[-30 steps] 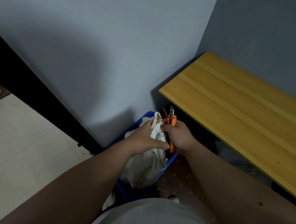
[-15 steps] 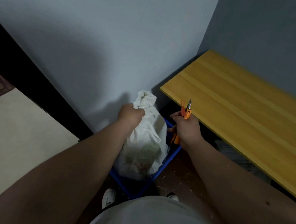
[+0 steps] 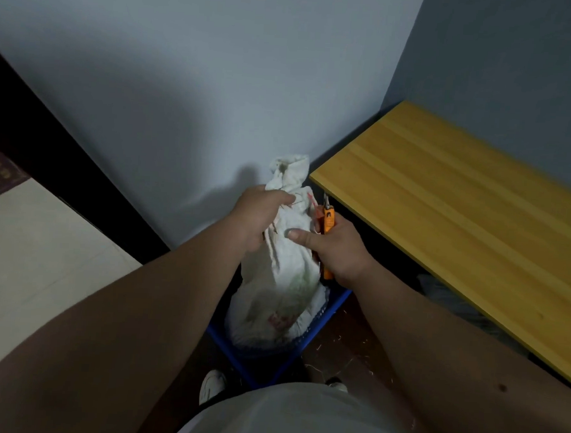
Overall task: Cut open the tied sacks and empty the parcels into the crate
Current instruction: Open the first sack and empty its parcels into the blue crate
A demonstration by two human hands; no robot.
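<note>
A white cloth sack (image 3: 284,282) stands upright in a blue crate (image 3: 321,327) on the floor, against the wall. Its bunched neck (image 3: 289,172) sticks up, with a red tie (image 3: 311,199) just below it. My left hand (image 3: 261,215) grips the sack at the neck. My right hand (image 3: 338,249) holds an orange utility knife (image 3: 327,225), blade up, close beside the tie, while its thumb presses on the sack. What is inside the sack is hidden.
A yellow wooden bench top (image 3: 459,219) runs along the right wall, its corner close to the knife. Grey bags (image 3: 452,298) lie under it. My white shoes (image 3: 212,384) stand at the crate's near corner. A dark doorway (image 3: 33,137) lies at the left.
The sack has been lifted upright by its neck. My right hand with the knife drew away towards the bench, then came back against the sack near the red tie.
</note>
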